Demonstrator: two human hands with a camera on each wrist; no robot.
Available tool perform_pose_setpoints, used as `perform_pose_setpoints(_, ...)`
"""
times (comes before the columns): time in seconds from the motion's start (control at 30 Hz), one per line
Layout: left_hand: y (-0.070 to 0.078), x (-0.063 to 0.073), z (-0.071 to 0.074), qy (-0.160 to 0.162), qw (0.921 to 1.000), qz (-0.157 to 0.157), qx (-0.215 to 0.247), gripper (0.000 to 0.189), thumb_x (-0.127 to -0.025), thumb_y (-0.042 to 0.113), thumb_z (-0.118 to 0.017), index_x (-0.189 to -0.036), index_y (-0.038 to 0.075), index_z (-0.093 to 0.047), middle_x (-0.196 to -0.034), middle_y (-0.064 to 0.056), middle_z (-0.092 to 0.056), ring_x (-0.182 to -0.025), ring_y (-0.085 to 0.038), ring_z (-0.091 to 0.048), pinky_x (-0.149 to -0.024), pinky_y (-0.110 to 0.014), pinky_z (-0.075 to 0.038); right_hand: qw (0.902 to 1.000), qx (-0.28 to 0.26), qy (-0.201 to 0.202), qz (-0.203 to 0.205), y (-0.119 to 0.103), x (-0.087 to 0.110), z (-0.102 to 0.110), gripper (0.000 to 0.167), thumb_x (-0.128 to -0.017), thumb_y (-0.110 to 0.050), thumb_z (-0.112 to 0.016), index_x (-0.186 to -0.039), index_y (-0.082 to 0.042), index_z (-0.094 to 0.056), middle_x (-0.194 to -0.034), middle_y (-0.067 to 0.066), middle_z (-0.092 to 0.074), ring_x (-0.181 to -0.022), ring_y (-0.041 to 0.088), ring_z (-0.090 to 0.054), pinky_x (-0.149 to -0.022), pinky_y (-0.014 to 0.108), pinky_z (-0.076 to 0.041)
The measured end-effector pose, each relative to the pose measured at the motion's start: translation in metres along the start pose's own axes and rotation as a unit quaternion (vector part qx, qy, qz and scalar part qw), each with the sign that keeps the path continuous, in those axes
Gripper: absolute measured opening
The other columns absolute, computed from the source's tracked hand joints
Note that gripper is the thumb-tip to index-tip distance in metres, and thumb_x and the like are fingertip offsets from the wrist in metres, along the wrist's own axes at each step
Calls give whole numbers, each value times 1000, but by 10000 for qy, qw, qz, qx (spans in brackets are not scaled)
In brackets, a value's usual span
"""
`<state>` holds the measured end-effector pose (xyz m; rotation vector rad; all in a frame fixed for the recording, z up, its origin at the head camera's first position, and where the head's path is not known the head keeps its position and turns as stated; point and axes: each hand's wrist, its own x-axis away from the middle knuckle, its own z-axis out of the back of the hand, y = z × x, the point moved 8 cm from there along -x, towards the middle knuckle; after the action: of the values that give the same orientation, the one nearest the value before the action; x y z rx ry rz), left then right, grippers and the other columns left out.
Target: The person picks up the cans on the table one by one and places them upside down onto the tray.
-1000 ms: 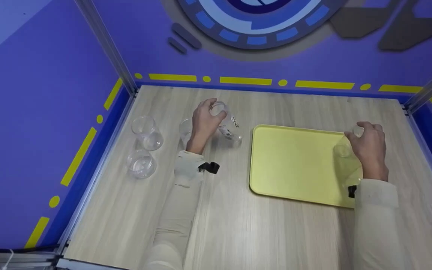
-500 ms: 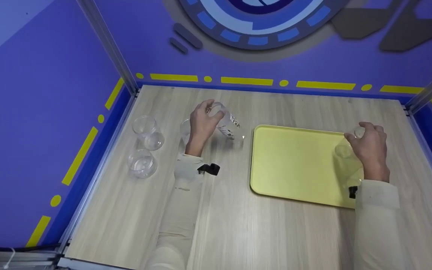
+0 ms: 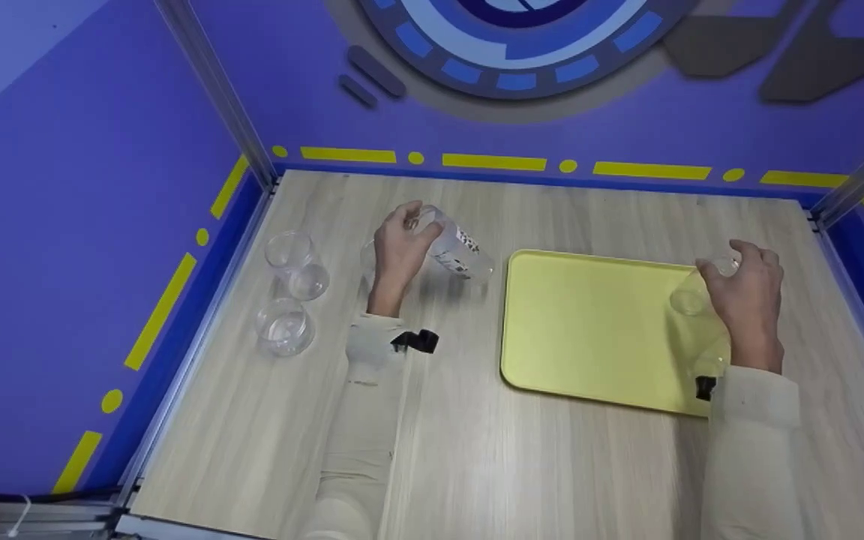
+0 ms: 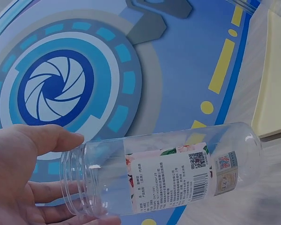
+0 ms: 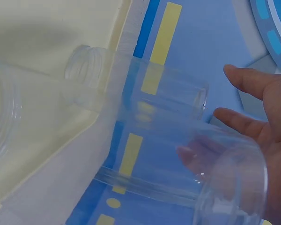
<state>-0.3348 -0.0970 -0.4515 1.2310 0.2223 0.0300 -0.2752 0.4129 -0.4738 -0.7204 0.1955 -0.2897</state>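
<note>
My left hand [image 3: 398, 251] grips a clear plastic jar [image 3: 460, 253] by its threaded mouth, and the jar tilts with its base toward the tray. In the left wrist view its printed label [image 4: 168, 178] faces the camera, while thumb and fingers span the mouth. Over the right end of the yellow tray [image 3: 589, 322], my right hand [image 3: 751, 300] is spread beside clear jars. The right wrist view has a near jar [image 5: 145, 131] covering part of the fingers, with a second jar [image 5: 168, 89] behind it. Both have their threaded mouths toward the tray, and thumb and forefinger stand apart from the second.
Two more clear jars, a rear one [image 3: 288, 251] and a front one [image 3: 286, 328], stand at the table's left. Another jar [image 3: 369, 259] is partly hidden behind my left hand. Blue-purple panels [image 3: 522, 127] border the wooden table [image 3: 477, 465].
My left hand has shifted slightly left, and its jar has tipped further over, base to the right. My right hand has drawn a little to the right, away from the jars.
</note>
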Motion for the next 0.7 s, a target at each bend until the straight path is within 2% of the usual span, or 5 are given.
perform_pose_setpoints(0.17, -2, 3, 5, 104, 9992, 142, 352, 54, -95, 25, -76, -144, 5, -64, -142, -10, -65, -132, -25, -59, -108, -37, -48, 9999, -97, 104, -60, -2, 5, 3, 69, -108, -30, -60, -159, 9, -36, -161, 38, -28, -151, 54, -24, -121, 65, -24)
perform_pose_setpoints(0.27, -3, 3, 10, 216, 9989, 164, 379, 53, -95, 26, -76, -143, 6, -65, -140, -8, -66, -132, -25, -60, -108, -36, -48, 9997, -127, 151, -119, -3, 6, 5, 69, -108, -31, -59, -159, 9, -36, -161, 37, -29, -151, 53, -25, -123, 63, -24)
perform_pose_setpoints(0.4, -5, 5, 17, 380, 9983, 192, 399, 52, -95, 25, -76, -141, 5, -66, -139, -10, -67, -129, -26, -62, -107, -37, -49, 9995, -180, 163, -209, -3, 9, 6, 69, -109, -32, -57, -160, 7, -35, -163, 35, -29, -152, 51, -25, -124, 61, -22)
perform_pose_setpoints(0.7, -10, 9, 27, 533, 9955, 297, 730, 50, -95, 24, -75, -140, 4, -67, -139, -12, -67, -126, -26, -63, -105, -38, -51, 9987, -357, 206, -304, -5, 18, 8, 69, -109, -35, -56, -162, 4, -35, -164, 32, -28, -152, 50, -27, -124, 61, -22)
